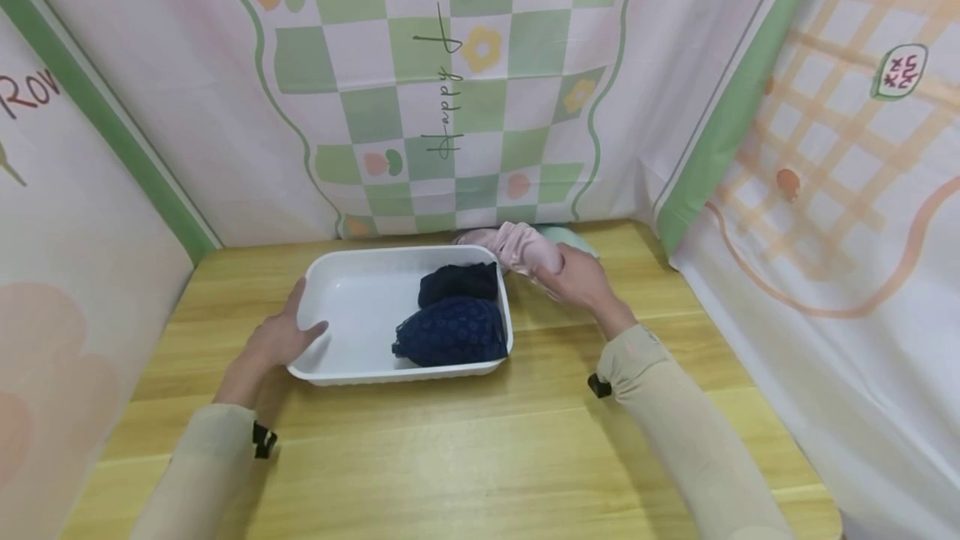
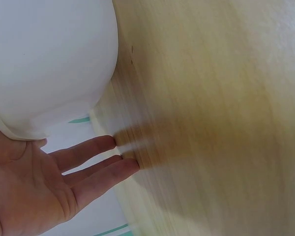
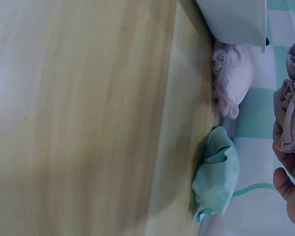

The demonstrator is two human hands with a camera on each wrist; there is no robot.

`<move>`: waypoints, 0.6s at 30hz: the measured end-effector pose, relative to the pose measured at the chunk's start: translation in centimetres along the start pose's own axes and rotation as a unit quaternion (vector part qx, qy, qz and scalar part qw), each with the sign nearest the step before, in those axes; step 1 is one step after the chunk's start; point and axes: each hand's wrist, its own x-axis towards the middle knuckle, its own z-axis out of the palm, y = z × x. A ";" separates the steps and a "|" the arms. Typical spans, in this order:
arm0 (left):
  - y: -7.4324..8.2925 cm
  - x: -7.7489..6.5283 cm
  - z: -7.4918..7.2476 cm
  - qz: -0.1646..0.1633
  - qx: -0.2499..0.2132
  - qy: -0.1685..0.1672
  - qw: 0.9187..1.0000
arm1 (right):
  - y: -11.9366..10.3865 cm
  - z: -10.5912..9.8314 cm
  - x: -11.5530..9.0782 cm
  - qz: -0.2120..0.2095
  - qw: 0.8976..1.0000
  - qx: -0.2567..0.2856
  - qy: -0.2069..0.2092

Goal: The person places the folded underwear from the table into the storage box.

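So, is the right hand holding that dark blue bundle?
No, the right hand grips a pale pink bundle, while the dark blue bundle lies in the white tray.

Smooth white plastic tray (image 1: 352,323) (faintly glossy), wrinkled pink cloth (image 1: 517,248), matt navy cloth (image 1: 453,332), wood-grained table (image 1: 450,457).

"Happy Life" (image 1: 441,57) on backdrop (image 1: 540,36), "Ro…" (image 1: 26,94) on curtain (image 1: 82,215)
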 end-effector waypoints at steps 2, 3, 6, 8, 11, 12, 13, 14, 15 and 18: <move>0.0 0.0 0.0 0.000 -0.002 0.001 1.000 | -0.3 -0.1 0.1 -0.002 1.000 0.001 0.002; 0.0 0.0 0.0 0.000 -0.002 0.003 1.000 | -0.4 -0.2 0.2 -0.004 1.000 0.002 0.003; 0.0 0.0 -0.1 0.000 -0.003 0.004 1.000 | -0.7 -0.2 0.4 -0.011 1.000 0.001 0.007; -0.1 0.0 -0.1 0.001 -0.004 0.005 1.000 | -0.9 -0.3 0.5 -0.016 1.000 0.001 0.010; -0.1 0.0 0.0 0.001 -0.004 0.005 1.000 | -1.3 -0.4 0.7 -0.026 1.000 0.003 0.015; -0.1 0.0 0.0 0.000 -0.004 0.005 1.000 | -1.4 -0.5 0.8 -0.028 0.999 0.003 0.015; -0.1 0.1 0.1 -0.001 -0.005 0.005 1.000 | -1.5 -0.5 0.8 -0.031 0.999 0.003 0.015; 0.0 0.1 0.1 -0.002 -0.005 0.004 1.000 | -1.6 -0.5 0.9 -0.032 0.999 0.002 0.014; 0.0 0.1 0.1 -0.002 -0.005 0.004 1.000 | -1.7 -0.5 1.0 -0.033 0.999 0.001 0.012; 0.0 0.2 0.2 -0.004 -0.007 0.001 1.000 | -2.0 -0.5 1.2 -0.029 1.000 0.004 0.001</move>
